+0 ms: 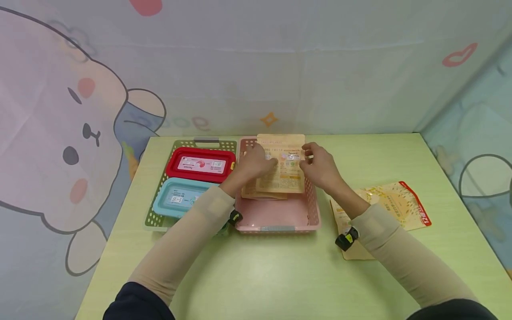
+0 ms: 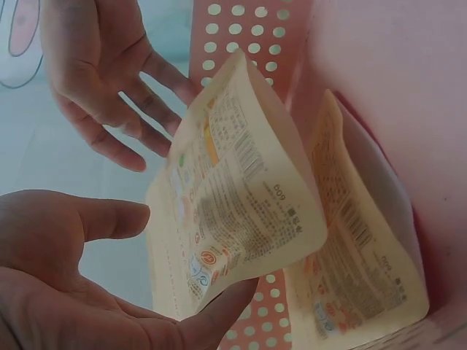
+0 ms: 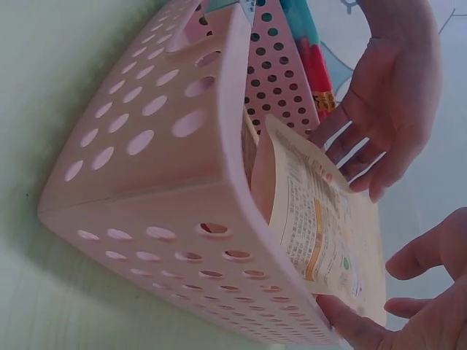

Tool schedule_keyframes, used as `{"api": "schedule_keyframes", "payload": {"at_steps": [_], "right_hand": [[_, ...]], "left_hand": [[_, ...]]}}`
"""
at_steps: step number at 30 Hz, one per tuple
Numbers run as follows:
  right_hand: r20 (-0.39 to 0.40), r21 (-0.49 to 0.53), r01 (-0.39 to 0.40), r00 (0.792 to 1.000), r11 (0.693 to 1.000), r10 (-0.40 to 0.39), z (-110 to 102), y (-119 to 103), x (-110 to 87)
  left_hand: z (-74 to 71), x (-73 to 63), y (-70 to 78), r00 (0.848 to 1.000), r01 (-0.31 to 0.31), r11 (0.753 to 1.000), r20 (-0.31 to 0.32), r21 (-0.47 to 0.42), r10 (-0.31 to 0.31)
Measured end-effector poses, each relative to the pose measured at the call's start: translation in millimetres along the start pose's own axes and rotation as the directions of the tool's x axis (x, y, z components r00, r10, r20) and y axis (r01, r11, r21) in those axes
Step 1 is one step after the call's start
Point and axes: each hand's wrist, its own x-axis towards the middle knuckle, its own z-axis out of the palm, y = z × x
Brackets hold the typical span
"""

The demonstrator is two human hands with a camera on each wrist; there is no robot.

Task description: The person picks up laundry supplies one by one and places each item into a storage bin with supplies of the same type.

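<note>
A cream-coloured printed pouch (image 1: pixel 286 171) stands tilted in the pink basket (image 1: pixel 280 218), in front of another pouch (image 2: pixel 357 255) of the same kind. My left hand (image 1: pixel 258 162) is at its left side, a finger reaching behind the lower edge and the thumb spread wide from it. On the opposite side is my right hand (image 1: pixel 320 166), its fingers fairly straight at the pouch's edge. Space shows between the right thumb and the pouch in the right wrist view. Part of the left fingers is hidden behind the pouch.
Left of the pink basket, a green basket (image 1: pixel 154 220) holds a red-lidded box (image 1: pixel 200 164) and a blue-lidded box (image 1: pixel 180 198). More yellow pouches (image 1: pixel 394 204) lie on the table (image 1: pixel 260 275) at the right, partly under my right forearm. A printed cloth (image 1: pixel 320 89) hangs behind.
</note>
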Motion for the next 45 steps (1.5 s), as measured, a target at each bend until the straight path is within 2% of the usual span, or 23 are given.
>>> {"api": "schedule_keyframes", "payload": {"at_steps": [7,11,17,20,25,32,38,45], "right_hand": [[0.010,0.031,0.016,1.000,0.999,-0.016,5,0,0.2],[0.014,0.044,0.012,1.000,0.999,-0.012,7,1,0.9],[0.050,0.068,-0.023,0.999,0.997,0.020,7,-4,2.1],[0.080,0.107,-0.051,0.996,0.993,0.042,6,-8,1.6],[0.137,0.169,-0.112,0.987,0.979,0.089,7,-12,0.6],[0.149,0.245,-0.179,0.978,0.953,0.146,11,-15,2.9],[0.186,0.325,-0.232,0.966,0.917,0.179,11,-15,4.0],[0.202,0.331,-0.216,0.967,0.919,0.155,12,-14,3.7]], "left_hand": [[0.1,1.3,-4.9,0.999,0.018,0.994,0.033,-0.112,-0.014],[-0.6,3.1,-6.6,0.999,0.014,0.990,0.042,-0.139,-0.009],[-0.8,5.1,-8.0,0.999,-0.012,0.994,0.038,-0.112,0.016],[-1.9,5.5,-7.3,0.998,-0.004,0.996,0.058,-0.091,0.009],[-5.7,7.2,-6.4,0.992,0.038,0.993,0.121,-0.113,-0.024],[-7.7,15.1,-10.5,0.977,0.112,0.982,0.199,-0.154,-0.080],[-6.0,15.7,-10.6,0.976,0.116,0.981,0.199,-0.158,-0.083],[-3.6,13.5,-6.9,0.979,0.088,0.984,0.196,-0.158,-0.056]]}}
